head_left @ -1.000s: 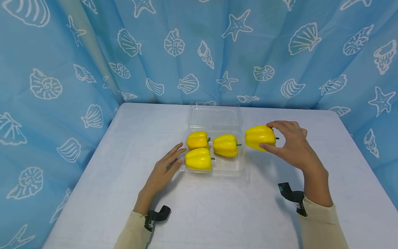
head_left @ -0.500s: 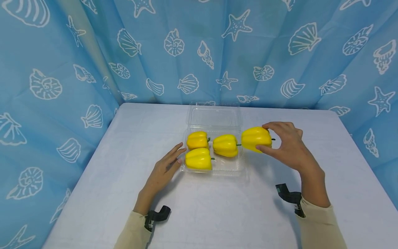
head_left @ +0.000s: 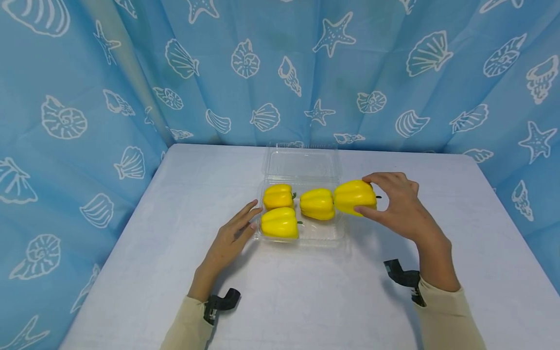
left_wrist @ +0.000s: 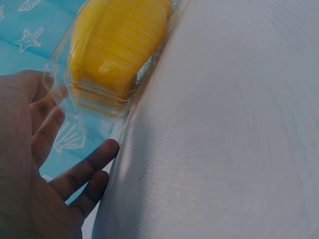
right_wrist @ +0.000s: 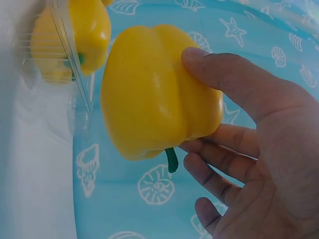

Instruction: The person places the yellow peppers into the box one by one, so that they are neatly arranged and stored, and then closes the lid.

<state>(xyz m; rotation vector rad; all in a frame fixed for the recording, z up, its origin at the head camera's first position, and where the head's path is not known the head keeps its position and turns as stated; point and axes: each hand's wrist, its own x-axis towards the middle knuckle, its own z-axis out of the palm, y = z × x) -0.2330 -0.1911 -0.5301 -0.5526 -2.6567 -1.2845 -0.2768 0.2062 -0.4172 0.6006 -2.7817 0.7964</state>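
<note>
A clear plastic clamshell container (head_left: 321,235) lies with its lid folded back, holding three yellow bell peppers: one at the back left (head_left: 278,196), one at the front left (head_left: 279,223) and one at the right (head_left: 317,204). My right hand (head_left: 400,206) pinches a fourth yellow bell pepper (head_left: 355,197) between thumb and fingers, over the container's right edge. Its green stem (right_wrist: 172,160) points toward my palm. My left hand (head_left: 232,240) rests at the container's left side, fingers extended, fingertips at the plastic rim (left_wrist: 48,74).
The container's lid (head_left: 302,164) lies toward the back of a table with a white cloth (head_left: 197,184). Behind the table hangs a blue curtain (head_left: 280,73) with white shells and starfish. A black wrist mount (head_left: 225,301) sits on each forearm.
My right hand has carried its bell pepper leftward and slightly nearer, from beside the container to over its right edge. The left hand and the other bell peppers have stayed put.
</note>
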